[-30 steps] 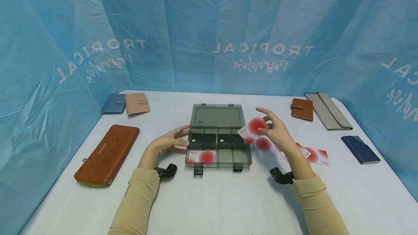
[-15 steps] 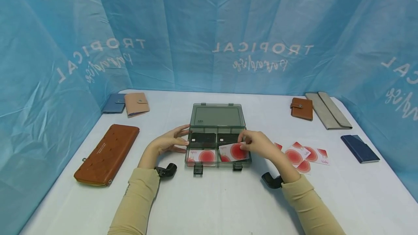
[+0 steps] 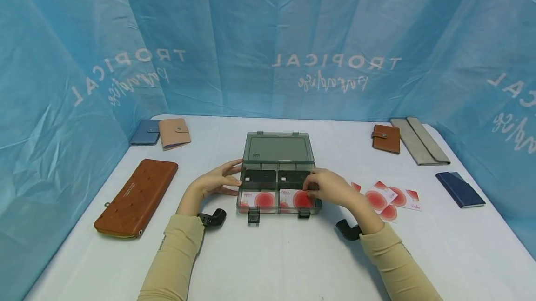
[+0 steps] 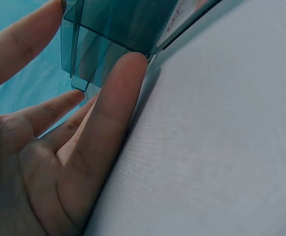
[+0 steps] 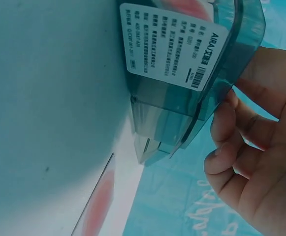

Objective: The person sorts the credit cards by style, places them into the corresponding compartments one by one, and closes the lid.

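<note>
A translucent green divided box (image 3: pixel 278 146) stands open in the head view, its lid laid back. My left hand (image 3: pixel 214 181) rests against its left side with fingers spread; in the left wrist view the thumb (image 4: pixel 115 108) touches the wall. With curled fingers at the box's right wall, my right hand (image 3: pixel 332 188) pinches the right end of a red-and-white card (image 3: pixel 289 197) in the front right compartment. Another such card (image 3: pixel 264 199) lies front left. Black cards (image 3: pixel 260 177) occupy both back compartments. The right hand's pinching fingertips are hidden in the right wrist view.
Several loose red-and-white cards (image 3: pixel 376 199) lie to the right of the box. A long brown wallet (image 3: pixel 137 197), a blue cardholder (image 3: pixel 145 132) and a tan one (image 3: pixel 174 133) are at left. At right are a brown cardholder (image 3: pixel 385 138), a grey pouch (image 3: pixel 420 142) and a navy cardholder (image 3: pixel 459 190).
My right hand has brought the card leftward from above the loose cards into the front right compartment, where it went from tilted to level. The left hand has stayed at the box.
</note>
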Available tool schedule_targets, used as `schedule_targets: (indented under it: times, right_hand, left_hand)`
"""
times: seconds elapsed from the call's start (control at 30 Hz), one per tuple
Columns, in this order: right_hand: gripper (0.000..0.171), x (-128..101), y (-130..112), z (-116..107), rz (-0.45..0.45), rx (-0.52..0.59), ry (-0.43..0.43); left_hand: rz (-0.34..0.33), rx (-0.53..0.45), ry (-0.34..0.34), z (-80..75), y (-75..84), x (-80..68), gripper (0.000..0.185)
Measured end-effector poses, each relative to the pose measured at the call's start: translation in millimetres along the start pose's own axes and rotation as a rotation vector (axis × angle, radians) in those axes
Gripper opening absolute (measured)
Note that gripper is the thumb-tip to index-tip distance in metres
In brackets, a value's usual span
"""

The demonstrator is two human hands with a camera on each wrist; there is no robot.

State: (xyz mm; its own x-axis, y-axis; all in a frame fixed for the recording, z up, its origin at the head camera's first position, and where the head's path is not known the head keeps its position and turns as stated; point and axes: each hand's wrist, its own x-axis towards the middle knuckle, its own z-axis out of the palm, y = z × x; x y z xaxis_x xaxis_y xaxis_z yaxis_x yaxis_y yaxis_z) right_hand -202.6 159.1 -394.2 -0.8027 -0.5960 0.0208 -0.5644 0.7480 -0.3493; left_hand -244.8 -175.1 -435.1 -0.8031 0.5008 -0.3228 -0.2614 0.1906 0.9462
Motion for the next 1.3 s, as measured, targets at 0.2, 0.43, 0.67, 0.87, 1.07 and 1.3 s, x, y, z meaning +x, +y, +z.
schedule_targets:
  times: [0.2,0.43,0.67,0.87,1.07,1.3]
  right_hand:
    - [0.012,-1,11,1,-0.03,0.069,0.006]
    - [0.018,-6,36,-9,0.034,0.345,0.067]
    - [0.022,-13,61,-16,0.173,0.303,0.091]
    - [0.049,-18,73,-15,0.363,0.156,-0.037]
    - [0.059,-19,75,-14,0.404,0.175,-0.084]
    - [0.051,-19,76,-12,0.426,0.257,-0.11]
  left_hand:
    - [-0.001,-0.007,-0.001,-0.5,-0.8,0.0,0.084]
    - [-0.004,-0.008,0.006,-0.3,-0.8,0.1,0.085]
    - [-0.002,-0.002,0.01,-0.7,-1.4,0.5,0.084]
    - [-0.005,-0.002,0.013,-0.2,-1.4,0.7,0.084]
    - [-0.005,0.003,0.006,-0.6,-1.8,0.6,0.084]
    - [-0.004,0.007,0.006,-0.8,-2.1,1.1,0.084]
